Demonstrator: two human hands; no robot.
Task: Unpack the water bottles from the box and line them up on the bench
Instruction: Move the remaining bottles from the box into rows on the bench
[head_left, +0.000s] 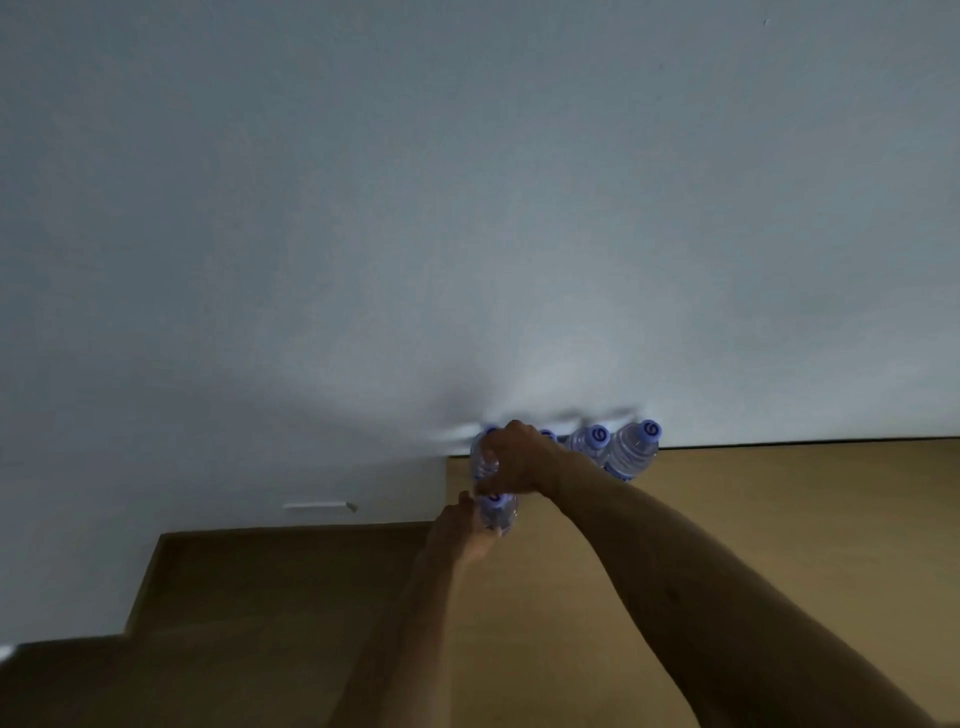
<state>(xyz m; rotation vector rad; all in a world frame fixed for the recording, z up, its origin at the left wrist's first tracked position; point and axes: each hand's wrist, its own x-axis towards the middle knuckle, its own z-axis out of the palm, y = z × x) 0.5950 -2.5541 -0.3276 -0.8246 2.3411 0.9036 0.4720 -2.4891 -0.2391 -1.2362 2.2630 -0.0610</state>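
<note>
**Two hands set water bottles at the tabletop's back corner**

The right hand (511, 457) grips a clear, blue-capped bottle (482, 460) at the wooden tabletop's (753, 519) back left corner, against the wall (467, 208). The left hand (462, 532) appears to hold another bottle (498, 512) just nearer. Two standing bottles (631, 452) line the back edge; open tabletop lies rightward.

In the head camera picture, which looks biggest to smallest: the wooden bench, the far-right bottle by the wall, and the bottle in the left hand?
1. The wooden bench, by far.
2. The far-right bottle.
3. The bottle in the left hand, though the right hand partly covers it, so the two bottles may truly match.
</note>
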